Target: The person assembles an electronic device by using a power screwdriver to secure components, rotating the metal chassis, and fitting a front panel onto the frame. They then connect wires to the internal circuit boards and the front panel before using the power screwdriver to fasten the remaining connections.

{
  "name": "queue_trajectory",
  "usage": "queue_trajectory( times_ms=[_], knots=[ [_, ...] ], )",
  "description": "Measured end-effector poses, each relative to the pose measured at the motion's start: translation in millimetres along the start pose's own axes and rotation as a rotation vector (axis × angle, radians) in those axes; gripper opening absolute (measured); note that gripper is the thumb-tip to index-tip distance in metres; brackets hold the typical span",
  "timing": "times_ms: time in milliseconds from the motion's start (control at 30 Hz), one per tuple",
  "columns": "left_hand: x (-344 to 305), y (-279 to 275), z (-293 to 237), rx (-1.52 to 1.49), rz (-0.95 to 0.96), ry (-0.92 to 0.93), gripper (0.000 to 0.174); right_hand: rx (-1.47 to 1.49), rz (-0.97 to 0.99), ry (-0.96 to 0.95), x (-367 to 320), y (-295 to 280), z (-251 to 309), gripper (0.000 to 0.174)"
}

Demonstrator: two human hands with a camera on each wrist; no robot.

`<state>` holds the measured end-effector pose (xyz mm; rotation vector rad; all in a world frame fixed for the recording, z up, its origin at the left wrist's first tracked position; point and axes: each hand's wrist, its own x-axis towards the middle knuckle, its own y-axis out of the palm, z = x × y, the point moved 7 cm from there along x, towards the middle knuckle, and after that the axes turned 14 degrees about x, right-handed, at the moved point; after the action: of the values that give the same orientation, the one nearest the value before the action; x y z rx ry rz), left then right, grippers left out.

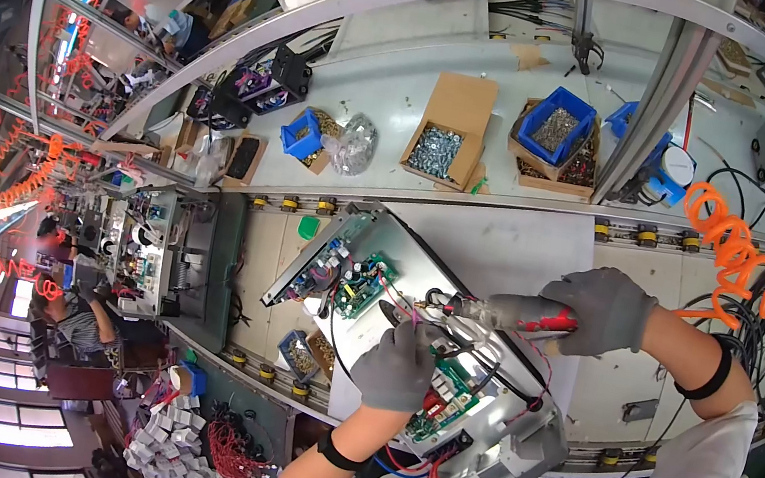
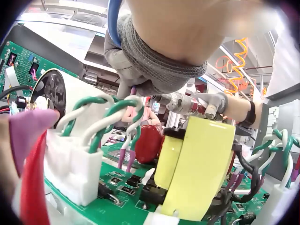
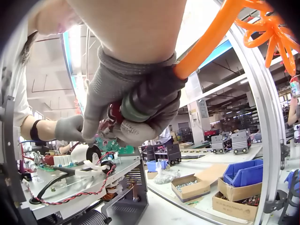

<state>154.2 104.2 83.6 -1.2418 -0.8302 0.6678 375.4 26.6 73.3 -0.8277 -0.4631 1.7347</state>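
Note:
My gloved right hand (image 1: 603,309) grips an air screwdriver (image 1: 521,313), fingers wrapped round its body, with an orange hose (image 3: 206,40) at its back end. The tool lies nearly level, its bit pointing left toward my other hand. My gloved left hand (image 1: 394,369) pinches a wire with a purple sleeve (image 2: 134,90) close to the bit. Both hands are over an open metal chassis (image 1: 522,366) holding green circuit boards (image 1: 363,288). Below the left hand are a yellow-wrapped transformer (image 2: 199,164), a red disc-shaped part (image 2: 148,143) and twisted green-and-white wires (image 2: 115,112). The bit's very tip is hidden.
Beyond the chassis, a shelf carries a carton of screws (image 1: 436,151), a blue bin (image 1: 558,125) and a plastic bag (image 1: 353,146). A metal post (image 1: 667,114) stands at the right. Orange coiled hose (image 1: 737,245) hangs beside the right arm. Cables lie at far right.

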Motion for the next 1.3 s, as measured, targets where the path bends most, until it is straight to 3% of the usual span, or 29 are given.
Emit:
queue_trajectory(
  times_ms=[333,567,967,1100,1200,1300],
  knots=[
    [-4.5,14.1,6.6,-0.075,0.042,-0.087,0.019,-0.187,-0.038,0.111,8.7,6.2,-2.1,0.059],
    [-1.9,17.3,16.5,-0.110,0.034,-0.177,0.026,-0.114,0.053,0.078,9.9,6.2,-0.6,0.051],
    [-1.5,14.8,11.3,-0.077,-0.017,-0.126,0.023,-0.083,0.067,0.080,13.2,16.2,-3.1,0.049],
    [-2.5,14.6,7.8,-0.067,-0.040,-0.133,0.023,-0.146,0.000,0.028,13.2,16.6,-0.1,0.056],
    [-6.2,12.0,6.7,0.007,0.092,-0.147,0.019,-0.178,0.009,0.050,18.4,12.8,2.1,0.052],
    [-19.4,8.8,4.2,-0.113,0.243,-0.027,0.023,-0.226,0.092,0.062,36.3,7.3,-7.2,0.048]
  ],
)
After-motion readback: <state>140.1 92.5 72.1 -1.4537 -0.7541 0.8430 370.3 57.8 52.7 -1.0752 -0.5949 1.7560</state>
